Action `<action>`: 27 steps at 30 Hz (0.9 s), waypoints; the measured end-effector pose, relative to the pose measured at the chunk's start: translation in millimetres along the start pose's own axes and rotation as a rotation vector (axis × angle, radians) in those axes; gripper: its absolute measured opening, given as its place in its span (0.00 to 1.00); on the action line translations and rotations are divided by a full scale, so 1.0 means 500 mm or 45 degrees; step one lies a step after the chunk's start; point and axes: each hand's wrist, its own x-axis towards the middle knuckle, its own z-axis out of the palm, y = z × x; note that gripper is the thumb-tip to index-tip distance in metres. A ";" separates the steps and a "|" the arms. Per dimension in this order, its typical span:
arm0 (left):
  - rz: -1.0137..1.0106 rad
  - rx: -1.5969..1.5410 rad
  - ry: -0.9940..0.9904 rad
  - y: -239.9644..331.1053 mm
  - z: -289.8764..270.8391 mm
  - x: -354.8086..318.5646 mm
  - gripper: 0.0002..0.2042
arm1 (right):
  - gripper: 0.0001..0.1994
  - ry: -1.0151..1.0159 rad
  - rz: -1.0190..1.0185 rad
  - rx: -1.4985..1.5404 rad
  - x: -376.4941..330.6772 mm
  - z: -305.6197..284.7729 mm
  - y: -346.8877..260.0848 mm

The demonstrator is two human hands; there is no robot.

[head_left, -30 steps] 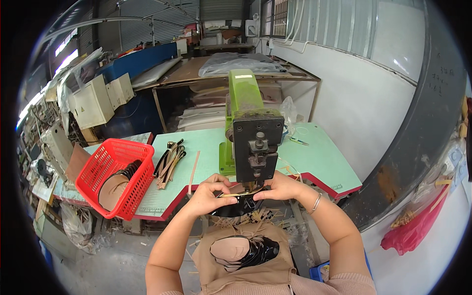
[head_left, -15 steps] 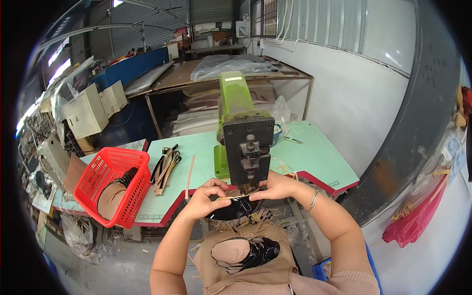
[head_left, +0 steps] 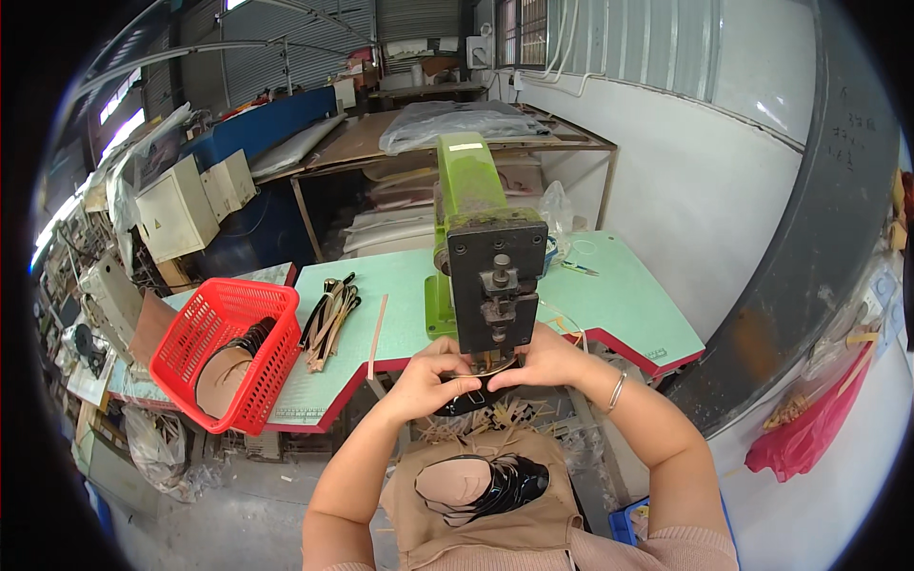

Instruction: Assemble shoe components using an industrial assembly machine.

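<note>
Both hands, left hand (head_left: 430, 381) and right hand (head_left: 545, 360), pinch a glossy black shoe piece (head_left: 468, 400) under the green press (head_left: 486, 257), steadying it beneath the head. More pieces wait in the red basket (head_left: 228, 362).

I see a workshop with a white wall (head_left: 705, 181) on the right and corrugated shutters (head_left: 286, 48) at the back. Daylight comes through a barred window (head_left: 522, 29). A green worktop (head_left: 619, 300) stands on a grey concrete floor (head_left: 238, 514); beyond it, a long brown bench (head_left: 367, 138).
</note>
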 end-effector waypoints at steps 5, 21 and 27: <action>-0.051 -0.213 0.014 -0.046 -0.016 -0.017 0.06 | 0.16 -0.124 -0.182 -0.279 0.006 -0.036 0.043; 0.012 -0.153 0.109 -0.042 0.004 -0.005 0.07 | 0.25 -0.097 -0.179 -0.136 0.010 -0.022 0.059; -0.024 -0.240 0.126 -0.080 -0.033 -0.022 0.07 | 0.24 -0.031 -0.094 -0.113 0.007 0.002 0.036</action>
